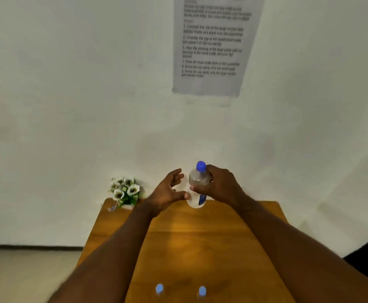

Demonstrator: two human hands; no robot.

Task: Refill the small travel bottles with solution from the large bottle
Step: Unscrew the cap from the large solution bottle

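Note:
The large clear bottle with a blue cap is upright over the far end of the wooden table. My right hand grips its body from the right. My left hand hovers just left of the bottle with fingers spread, its thumb close to the bottle's lower part. Two small travel bottles, the left one and the right one, both with blue caps on, stand at the near edge between my forearms.
A small pot of white flowers sits at the table's far left corner against the white wall. A printed instruction sheet hangs on the wall above. Floor shows to the left of the table.

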